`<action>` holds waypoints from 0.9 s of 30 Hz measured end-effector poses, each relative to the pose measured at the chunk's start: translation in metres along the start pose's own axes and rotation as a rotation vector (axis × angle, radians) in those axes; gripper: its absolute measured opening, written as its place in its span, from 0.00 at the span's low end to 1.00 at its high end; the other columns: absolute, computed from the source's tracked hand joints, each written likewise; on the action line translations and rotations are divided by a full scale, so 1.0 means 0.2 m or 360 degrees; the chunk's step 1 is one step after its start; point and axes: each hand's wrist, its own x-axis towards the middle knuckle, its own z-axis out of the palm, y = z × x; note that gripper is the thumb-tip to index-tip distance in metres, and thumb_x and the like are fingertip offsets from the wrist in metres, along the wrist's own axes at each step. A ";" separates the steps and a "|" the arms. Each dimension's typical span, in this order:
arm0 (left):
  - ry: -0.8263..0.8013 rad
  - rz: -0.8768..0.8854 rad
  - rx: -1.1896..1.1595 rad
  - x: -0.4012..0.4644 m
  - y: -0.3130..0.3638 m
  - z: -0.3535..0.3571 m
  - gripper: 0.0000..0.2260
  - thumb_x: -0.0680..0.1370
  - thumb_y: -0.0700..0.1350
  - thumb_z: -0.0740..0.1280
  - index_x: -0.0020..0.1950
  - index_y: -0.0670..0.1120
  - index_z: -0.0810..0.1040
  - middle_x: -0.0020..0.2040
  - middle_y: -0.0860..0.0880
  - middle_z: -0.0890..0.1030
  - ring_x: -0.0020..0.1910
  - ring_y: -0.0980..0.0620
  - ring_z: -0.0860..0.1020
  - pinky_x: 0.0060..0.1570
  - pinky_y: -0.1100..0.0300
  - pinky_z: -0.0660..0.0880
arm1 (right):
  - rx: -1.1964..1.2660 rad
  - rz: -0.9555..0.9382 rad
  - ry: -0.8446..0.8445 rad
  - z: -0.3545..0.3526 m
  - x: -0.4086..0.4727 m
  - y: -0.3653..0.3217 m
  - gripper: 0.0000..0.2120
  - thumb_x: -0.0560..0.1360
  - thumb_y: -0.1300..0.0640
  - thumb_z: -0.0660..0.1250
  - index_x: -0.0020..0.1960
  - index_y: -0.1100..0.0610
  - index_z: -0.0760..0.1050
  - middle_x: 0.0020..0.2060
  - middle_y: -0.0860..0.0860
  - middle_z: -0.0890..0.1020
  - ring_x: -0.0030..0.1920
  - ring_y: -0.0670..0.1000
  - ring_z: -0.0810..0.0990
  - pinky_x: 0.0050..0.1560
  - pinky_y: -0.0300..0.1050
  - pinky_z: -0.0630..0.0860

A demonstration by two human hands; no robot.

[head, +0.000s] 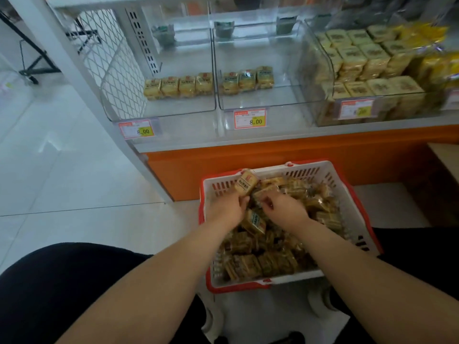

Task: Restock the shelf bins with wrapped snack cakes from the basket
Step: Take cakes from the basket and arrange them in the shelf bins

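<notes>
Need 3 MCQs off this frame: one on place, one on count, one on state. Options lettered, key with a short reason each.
1. Where does the basket stand?
A. On the floor below the shelf bins
B. On top of the shelf
C. Inside a bin

2. How many wrapped cakes stand in the leftmost bin?
A. None
B. Four
C. Nine

3. What is the left hand doing?
A. Resting flat on the floor
B. Pressing a price tag
C. Holding a wrapped cake above the pile

Key:
1 A: the basket's rim sits under the orange shelf base.
2 B: a single row of four lines the bin's back part.
3 C: its fingers curl round the cake's lower end, lifted over the basket's contents, while the right hand reaches into the pile.
</notes>
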 end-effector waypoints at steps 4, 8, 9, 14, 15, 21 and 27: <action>-0.0463 -0.0257 -0.0040 0.00 0.02 0.16 0.22 0.82 0.61 0.53 0.67 0.48 0.71 0.65 0.43 0.76 0.61 0.41 0.76 0.57 0.49 0.74 | -0.0150 0.0079 -0.0209 0.04 -0.06 0.06 0.12 0.79 0.48 0.60 0.58 0.52 0.73 0.48 0.51 0.80 0.48 0.53 0.80 0.45 0.47 0.78; -0.0581 -0.0379 -0.0573 0.04 0.05 0.11 0.28 0.78 0.55 0.68 0.75 0.47 0.66 0.70 0.44 0.72 0.66 0.42 0.73 0.63 0.52 0.73 | 0.0091 0.0237 -0.0292 0.04 -0.11 0.14 0.09 0.80 0.50 0.62 0.55 0.53 0.75 0.48 0.51 0.81 0.49 0.51 0.80 0.51 0.50 0.79; -0.0637 -0.0392 -0.0728 0.05 0.07 0.06 0.30 0.78 0.51 0.70 0.77 0.46 0.63 0.73 0.44 0.69 0.69 0.43 0.71 0.65 0.55 0.70 | 0.0143 0.0281 -0.0302 0.03 -0.12 0.14 0.09 0.80 0.50 0.62 0.55 0.53 0.75 0.47 0.50 0.80 0.49 0.51 0.79 0.50 0.48 0.78; -0.0709 -0.0270 -0.1198 0.08 0.14 -0.19 0.26 0.76 0.37 0.69 0.72 0.51 0.70 0.71 0.42 0.69 0.64 0.43 0.74 0.64 0.50 0.74 | 0.1201 0.0590 -0.0177 0.02 -0.09 0.13 0.24 0.74 0.40 0.70 0.58 0.57 0.74 0.49 0.50 0.81 0.51 0.50 0.81 0.55 0.50 0.79; -0.0688 -0.0260 -0.1361 0.07 0.16 -0.22 0.21 0.77 0.35 0.68 0.67 0.51 0.73 0.67 0.41 0.73 0.59 0.44 0.77 0.61 0.50 0.76 | 0.1417 0.0617 -0.0189 0.00 -0.08 0.11 0.26 0.73 0.41 0.71 0.62 0.58 0.74 0.51 0.51 0.82 0.51 0.51 0.83 0.54 0.51 0.80; -0.0511 -0.0185 -0.1662 -0.02 0.26 -0.36 0.21 0.75 0.38 0.73 0.65 0.45 0.71 0.56 0.44 0.81 0.49 0.51 0.82 0.52 0.55 0.80 | 0.2070 0.0434 0.0065 -0.27 -0.04 0.01 0.15 0.76 0.61 0.70 0.61 0.57 0.73 0.54 0.57 0.82 0.46 0.53 0.85 0.41 0.47 0.78; 0.0501 0.0880 0.0032 -0.08 0.31 -0.56 0.41 0.75 0.56 0.72 0.81 0.50 0.52 0.80 0.53 0.49 0.76 0.52 0.54 0.72 0.56 0.56 | 0.1698 0.0097 0.0149 -0.61 -0.05 -0.05 0.21 0.76 0.59 0.70 0.68 0.54 0.70 0.51 0.53 0.83 0.45 0.51 0.85 0.49 0.50 0.82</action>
